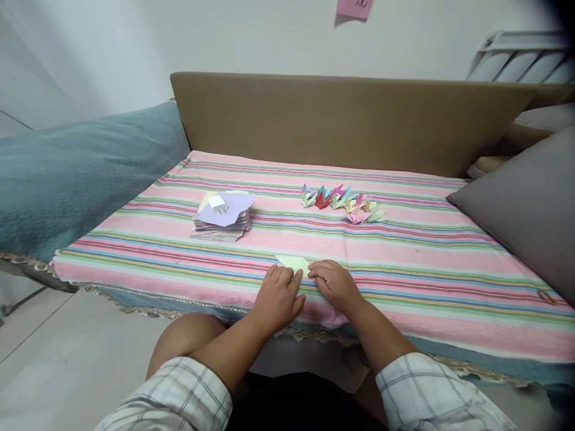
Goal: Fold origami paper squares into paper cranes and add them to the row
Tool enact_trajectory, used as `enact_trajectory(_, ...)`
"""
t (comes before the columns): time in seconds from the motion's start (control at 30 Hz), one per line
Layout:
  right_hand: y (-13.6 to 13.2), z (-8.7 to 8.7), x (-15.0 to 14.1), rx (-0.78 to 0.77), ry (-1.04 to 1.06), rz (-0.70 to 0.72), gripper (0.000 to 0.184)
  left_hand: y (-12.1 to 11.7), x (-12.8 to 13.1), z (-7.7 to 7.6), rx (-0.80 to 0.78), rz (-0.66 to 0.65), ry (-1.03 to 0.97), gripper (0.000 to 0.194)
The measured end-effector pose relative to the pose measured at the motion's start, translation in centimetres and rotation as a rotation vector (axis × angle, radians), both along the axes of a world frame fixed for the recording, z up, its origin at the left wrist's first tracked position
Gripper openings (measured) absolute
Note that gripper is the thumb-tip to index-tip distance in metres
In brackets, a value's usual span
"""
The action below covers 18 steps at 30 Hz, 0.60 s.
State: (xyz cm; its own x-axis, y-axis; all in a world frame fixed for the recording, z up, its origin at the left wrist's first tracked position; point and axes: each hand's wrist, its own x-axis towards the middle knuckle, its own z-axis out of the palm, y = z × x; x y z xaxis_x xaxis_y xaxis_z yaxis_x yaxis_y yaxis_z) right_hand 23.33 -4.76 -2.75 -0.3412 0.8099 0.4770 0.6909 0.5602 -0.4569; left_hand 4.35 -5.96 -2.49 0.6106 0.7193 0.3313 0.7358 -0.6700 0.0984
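Observation:
A pale yellow-green sheet of paper (294, 263) lies on the striped cloth (404, 251) near its front edge. My left hand (277, 297) rests on the paper's near edge with fingers bent and pressed down on it. My right hand (333, 282) lies beside it, fingers curled onto the same paper's right end. A stack of coloured paper squares (221, 222) with a small white object (218, 203) on top sits further back to the left. A row of several folded paper cranes (344, 202) lies further back to the right.
A teal blanket (72, 173) is heaped at the left. A grey cushion (530, 209) leans at the right. A tan padded backboard (341, 120) runs behind the cloth. A pink note (354, 8) hangs on the wall. My knee (184, 344) shows below the edge.

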Motion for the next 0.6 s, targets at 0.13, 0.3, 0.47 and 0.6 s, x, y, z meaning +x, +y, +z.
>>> enact_trajectory(0.13, -0.4, 0.2, -0.3, -0.026, 0.04, 0.055, 0.028, 0.9, -0.2, 0.0, -0.008, 0.021, -0.071, 0.043)
enact_trajectory(0.3, -1.1, 0.4, -1.6, -0.043, 0.068, 0.188, 0.029, 1.7, -0.1, 0.2, -0.072, 0.096, -0.143, 0.041)
enact_trajectory(0.47, -0.5, 0.2, -1.5, 0.006, 0.163, 0.127, 0.027, 1.8, 0.3, 0.4, -0.08, 0.144, -0.162, 0.032)
enact_trajectory(0.6, 1.2, -0.1, -0.8, 0.043, 0.128, -0.046, 0.027, 1.9, 0.4, 0.6, -0.082, 0.168, -0.137, 0.032)
